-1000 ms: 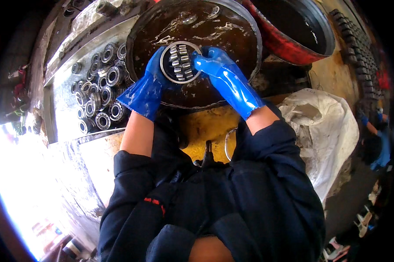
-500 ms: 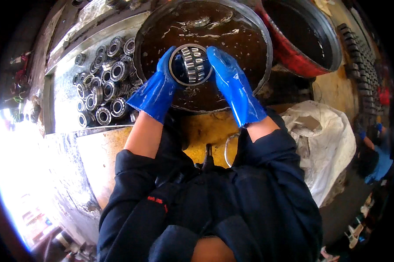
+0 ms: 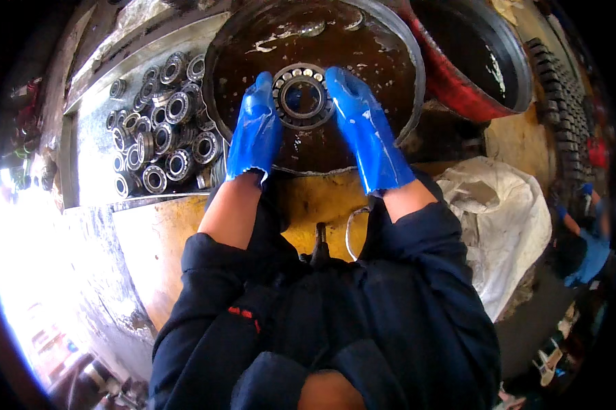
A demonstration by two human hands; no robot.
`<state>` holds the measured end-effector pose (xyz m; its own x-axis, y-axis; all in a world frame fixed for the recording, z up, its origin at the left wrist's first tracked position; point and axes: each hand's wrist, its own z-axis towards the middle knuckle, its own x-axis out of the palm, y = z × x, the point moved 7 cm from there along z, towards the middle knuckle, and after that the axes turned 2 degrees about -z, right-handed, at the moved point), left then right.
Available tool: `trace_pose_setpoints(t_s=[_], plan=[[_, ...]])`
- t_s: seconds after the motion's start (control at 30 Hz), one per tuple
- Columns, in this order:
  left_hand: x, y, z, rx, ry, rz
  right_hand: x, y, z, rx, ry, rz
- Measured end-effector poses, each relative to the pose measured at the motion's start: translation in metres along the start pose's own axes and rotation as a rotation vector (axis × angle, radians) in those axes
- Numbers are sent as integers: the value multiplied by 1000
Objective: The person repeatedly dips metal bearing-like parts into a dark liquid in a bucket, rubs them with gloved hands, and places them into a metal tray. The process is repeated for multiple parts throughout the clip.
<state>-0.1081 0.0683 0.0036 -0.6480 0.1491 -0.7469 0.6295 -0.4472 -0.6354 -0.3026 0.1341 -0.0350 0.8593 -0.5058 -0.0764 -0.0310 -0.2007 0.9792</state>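
Observation:
A metal roller bearing [image 3: 308, 74] is held between my two blue-gloved hands over a round tub [image 3: 420, 75] of dark brown liquid. Its face is turned up, so the rollers and the round bore show. My left hand [image 3: 256, 126] presses on its left side, and my right hand [image 3: 364, 130] grips the right side. Both thumbs lie along the upper edges; the other fingers are mostly hidden beneath. The gloves look wet.
A pile of bearings [image 3: 163, 139] lies on a metal tray left of the tub. At the upper right stands a red drum [image 3: 451, 85] holding dark liquid. A white sack [image 3: 506, 232] sits at my right, and stacked dark parts [image 3: 562, 102] line the far right, near another person [image 3: 588, 253].
The bearing has tipped from a tilted, edge-showing pose, with its roller rows across the opening, to its face turned up. My left hand has turned more upright.

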Motion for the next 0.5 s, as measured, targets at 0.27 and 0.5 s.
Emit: trace_pose_setpoints(t_s=[0.27, 0.5], plan=[[6, -16, 13, -208, 167, -179, -3, -3, 15, -12, 5, -155], [4, -8, 16, -100, 36, -138, -6, 0, 20, -16, 8, -193]])
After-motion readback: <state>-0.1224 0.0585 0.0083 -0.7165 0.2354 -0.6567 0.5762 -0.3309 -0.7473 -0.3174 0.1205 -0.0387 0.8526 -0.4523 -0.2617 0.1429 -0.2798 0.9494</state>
